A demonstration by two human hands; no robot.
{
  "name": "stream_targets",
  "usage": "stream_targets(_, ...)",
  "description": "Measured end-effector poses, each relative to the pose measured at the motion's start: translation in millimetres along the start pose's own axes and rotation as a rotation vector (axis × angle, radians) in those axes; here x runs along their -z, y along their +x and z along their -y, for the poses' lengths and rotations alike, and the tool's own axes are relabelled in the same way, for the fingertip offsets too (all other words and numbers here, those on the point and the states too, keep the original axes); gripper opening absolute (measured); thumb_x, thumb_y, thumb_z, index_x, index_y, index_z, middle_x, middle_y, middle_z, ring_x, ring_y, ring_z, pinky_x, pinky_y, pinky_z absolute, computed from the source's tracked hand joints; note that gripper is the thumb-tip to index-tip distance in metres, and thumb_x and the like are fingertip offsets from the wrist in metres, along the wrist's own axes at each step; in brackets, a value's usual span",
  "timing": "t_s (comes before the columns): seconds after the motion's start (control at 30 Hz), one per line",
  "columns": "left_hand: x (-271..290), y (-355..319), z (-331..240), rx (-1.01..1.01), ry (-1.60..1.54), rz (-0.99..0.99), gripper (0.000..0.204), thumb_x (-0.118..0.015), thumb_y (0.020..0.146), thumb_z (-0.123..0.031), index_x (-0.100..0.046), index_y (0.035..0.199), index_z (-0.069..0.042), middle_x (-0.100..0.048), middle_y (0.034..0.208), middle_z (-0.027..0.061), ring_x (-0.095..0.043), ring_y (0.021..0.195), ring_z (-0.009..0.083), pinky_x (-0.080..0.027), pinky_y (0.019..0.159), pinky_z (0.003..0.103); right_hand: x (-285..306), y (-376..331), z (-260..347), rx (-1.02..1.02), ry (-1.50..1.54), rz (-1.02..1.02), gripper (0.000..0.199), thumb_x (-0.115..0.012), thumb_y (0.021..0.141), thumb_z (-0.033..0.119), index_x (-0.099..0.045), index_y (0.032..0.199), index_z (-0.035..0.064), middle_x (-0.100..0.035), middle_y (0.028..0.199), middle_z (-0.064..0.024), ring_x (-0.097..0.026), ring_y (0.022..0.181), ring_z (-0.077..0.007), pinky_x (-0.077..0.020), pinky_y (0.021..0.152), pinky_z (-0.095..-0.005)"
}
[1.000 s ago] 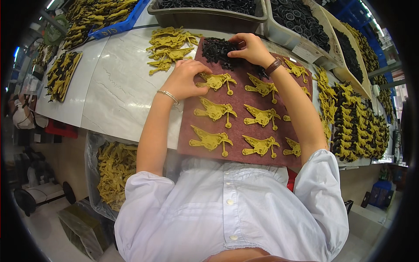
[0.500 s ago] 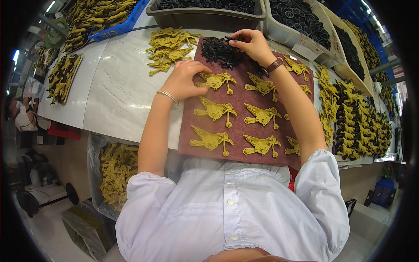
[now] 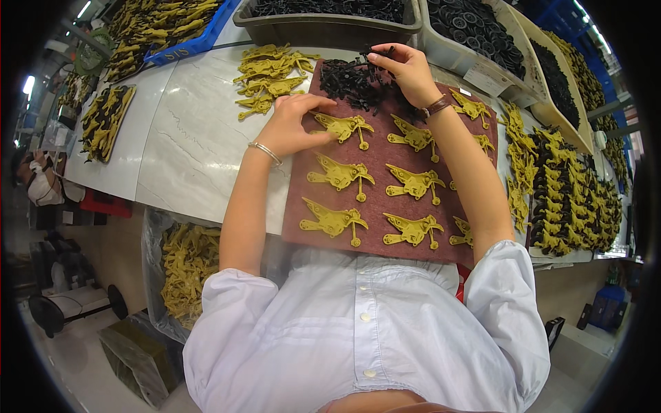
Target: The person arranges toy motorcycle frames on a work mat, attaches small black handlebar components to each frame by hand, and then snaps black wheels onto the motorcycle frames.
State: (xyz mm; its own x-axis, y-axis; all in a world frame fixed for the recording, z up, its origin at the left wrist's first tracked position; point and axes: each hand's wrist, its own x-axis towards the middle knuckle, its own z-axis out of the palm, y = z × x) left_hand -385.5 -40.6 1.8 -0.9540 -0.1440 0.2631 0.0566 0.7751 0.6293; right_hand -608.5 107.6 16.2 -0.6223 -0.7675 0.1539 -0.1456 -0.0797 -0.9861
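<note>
A dark red mat (image 3: 296, 227) carries rows of yellow plastic toy parts, each with a pointed end and a thin arm. At the mat's far left, my left hand (image 3: 296, 124) is open, its thumb and forefinger apart beside the corner yellow part (image 3: 342, 126). My right hand (image 3: 412, 74) pinches a small black plastic piece (image 3: 368, 56), partly hidden by the fingers, at the upper right of a heap of black pieces (image 3: 344, 81). Two more yellow parts, one (image 3: 413, 134) and another (image 3: 413, 182), lie below my right wrist.
Beyond the mat stand a grey bin (image 3: 323, 29) of black pieces and a bin (image 3: 441, 48) of black wheels. Yellow parts (image 3: 265, 86) are stacked left of the mat. Rows of yellow-and-black assemblies (image 3: 568, 196) lie to the right. A plastic-lined container (image 3: 153, 275) of yellow parts sits lower left.
My right hand has risen slightly from the black heap with a piece in its fingertips. My left fingers have spread a little away from the corner yellow part.
</note>
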Motion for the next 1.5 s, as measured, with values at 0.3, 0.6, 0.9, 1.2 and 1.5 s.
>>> stream_targets(0.3, -10, 19, -28, 0.185, -0.946, -0.257, 0.041, -0.065, 0.091, -0.011, -0.053, 0.127, 0.004, -0.062, 0.121, 0.0156, -0.063, 0.108, 0.0211, -0.053, 0.091, 0.031, -25, -32, 21, -0.313, 0.677, 0.036, 0.019, -0.064, 0.092, 0.008, -0.065, 0.111, 0.0049, -0.064, 0.101, -0.0012, -0.058, 0.084, -0.008, -0.0518, 0.074, -0.0211)
stream_targets(0.6, -20, 36, -67, 0.123, -0.767, -0.437, 0.03, -0.064, 0.091, -0.008, -0.061, 0.117, 0.007, -0.07, 0.099, 0.0138, -0.069, 0.09, 0.0171, -0.057, 0.077, 0.025, -48, -42, 19, -0.415, 1.126, 0.081, 0.012, -0.058, 0.093, 0.01, -0.06, 0.099, 0.0005, -0.06, 0.101, -0.0062, -0.057, 0.087, -0.0153, -0.0512, 0.079, -0.0268)
stream_targets(0.9, -26, 35, -79, -0.027, -0.506, -0.487, 0.02, -0.057, 0.096, -0.013, -0.066, 0.108, 0.0, -0.072, 0.094, 0.0073, -0.07, 0.085, 0.0127, -0.055, 0.07, 0.024, -44, -50, 34, -0.498, 1.335, 0.118, 0.027, -0.055, 0.09, 0.029, -0.057, 0.089, 0.0028, -0.059, 0.088, -0.0064, -0.052, 0.074, -0.0174, -0.0477, 0.072, -0.0307)
stream_targets(1.2, -12, 23, -56, 0.263, -1.127, -0.414, 0.023, -0.048, 0.102, -0.023, -0.055, 0.113, -0.004, -0.067, 0.103, 0.0104, -0.065, 0.084, 0.0132, -0.051, 0.072, 0.023, -17, -60, 36, -0.498, 0.989, 0.231, 0.016, -0.068, 0.089, 0.015, -0.059, 0.095, 0.003, -0.057, 0.096, -0.0053, -0.057, 0.085, -0.0122, -0.0398, 0.05, -0.0128)
stream_targets(1.5, -19, 23, -36, 0.247, -0.7, -0.131, 0.019, -0.053, 0.096, -0.007, -0.054, 0.114, 0.001, -0.068, 0.103, 0.012, -0.067, 0.088, 0.0154, -0.054, 0.077, 0.027, -14, -72, 23, 0.306, -0.58, 0.316, 0.025, -0.08, 0.075, 0.022, -0.069, 0.09, 0.0055, -0.065, 0.077, -0.0067, -0.061, 0.069, -0.0162, -0.0486, 0.061, -0.0298)
